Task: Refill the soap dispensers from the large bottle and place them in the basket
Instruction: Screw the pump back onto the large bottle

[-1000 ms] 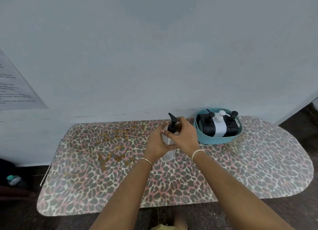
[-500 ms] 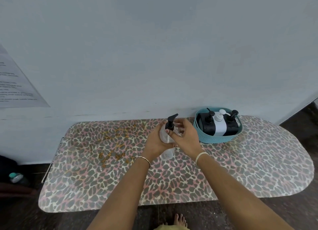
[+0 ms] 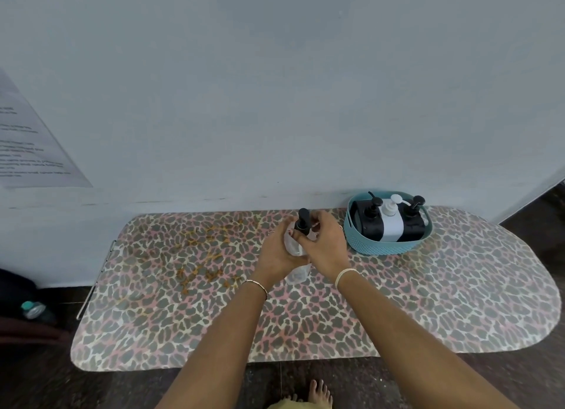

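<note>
Though half hidden by both hands, plainly upright on the table (image 3: pixel 183 301): clear dispenser (image 3: pixel 294 247), long axis vertical, black pump (image 3: pixel 303 222) on top. Held round the body by the left hand (image 3: pixel 275 252), fingers curled about the clear wall from the left side. Pinched at the pump collar by the right hand (image 3: pixel 325 249), thumb and fingertips closed on the black neck, other fingers arched over it. Probably a twist of the pump, on or off; cannot tell which, nor how full the body is.

For the placing move, worth noting the basket (image 3: pixel 385 247): to the right of the dispenser and slightly farther back, near the right hand but not touching it. Right hand therefore the nearer one for a lift up and across. Inside, a row of dispensers (image 3: pixel 391 226), black, white, black, upright and side by side, taking up most of the width. Hard to tell where a fourth would fit; raised spouts likely to catch on the way in.

Elsewhere: orange-brown stains (image 3: pixel 208 249) on the table left of the hands, a printed sheet (image 3: pixel 30 145) on the wall, a small bottle (image 3: pixel 33 309) on the floor far left, a bare foot (image 3: pixel 319 393) below the table edge.
</note>
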### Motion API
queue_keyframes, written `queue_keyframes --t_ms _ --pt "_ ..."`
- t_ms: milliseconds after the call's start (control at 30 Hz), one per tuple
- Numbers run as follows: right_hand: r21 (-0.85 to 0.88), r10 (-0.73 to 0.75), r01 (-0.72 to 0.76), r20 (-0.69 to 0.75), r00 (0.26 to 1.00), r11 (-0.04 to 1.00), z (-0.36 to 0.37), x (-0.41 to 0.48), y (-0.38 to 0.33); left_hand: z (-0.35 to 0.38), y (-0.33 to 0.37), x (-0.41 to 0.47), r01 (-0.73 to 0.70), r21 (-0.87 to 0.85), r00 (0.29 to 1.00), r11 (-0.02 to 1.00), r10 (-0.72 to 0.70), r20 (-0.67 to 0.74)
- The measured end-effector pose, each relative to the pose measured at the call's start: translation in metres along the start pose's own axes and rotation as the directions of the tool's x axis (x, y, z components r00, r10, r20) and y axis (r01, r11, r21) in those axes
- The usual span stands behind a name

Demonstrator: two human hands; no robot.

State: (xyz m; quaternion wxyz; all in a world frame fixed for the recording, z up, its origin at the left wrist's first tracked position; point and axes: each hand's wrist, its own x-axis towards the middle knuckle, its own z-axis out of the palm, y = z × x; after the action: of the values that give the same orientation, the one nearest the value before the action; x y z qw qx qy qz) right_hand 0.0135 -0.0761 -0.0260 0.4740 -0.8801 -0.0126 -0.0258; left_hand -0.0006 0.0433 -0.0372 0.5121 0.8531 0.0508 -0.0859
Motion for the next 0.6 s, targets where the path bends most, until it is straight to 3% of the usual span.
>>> queue_keyframes --t_ms 133,400,500,600 --pt "0.027 -0.064 0.061 0.118 0.991 0.998 -0.006 -0.004 0.005 -0.001 0.001 0.004 0.0 0.004 1.0 1.0 0.0 0.007" --pt "-0.022 0.021 -0.022 -0.043 0.999 1.0 -0.01 0.003 0.003 0.003 0.003 0.004 -0.046 -0.007 0.999 0.999 0.046 -0.011" --pt "0.069 -0.054 0.048 0.096 0.994 0.996 -0.014 0.004 0.005 -0.001 0.002 0.003 -0.053 -0.03 0.999 0.998 0.053 -0.007" --pt "0.043 -0.128 0.123 0.183 0.975 0.992 -0.02 0.004 0.007 -0.003 0.002 0.003 -0.063 -0.023 0.998 0.998 0.063 0.007"
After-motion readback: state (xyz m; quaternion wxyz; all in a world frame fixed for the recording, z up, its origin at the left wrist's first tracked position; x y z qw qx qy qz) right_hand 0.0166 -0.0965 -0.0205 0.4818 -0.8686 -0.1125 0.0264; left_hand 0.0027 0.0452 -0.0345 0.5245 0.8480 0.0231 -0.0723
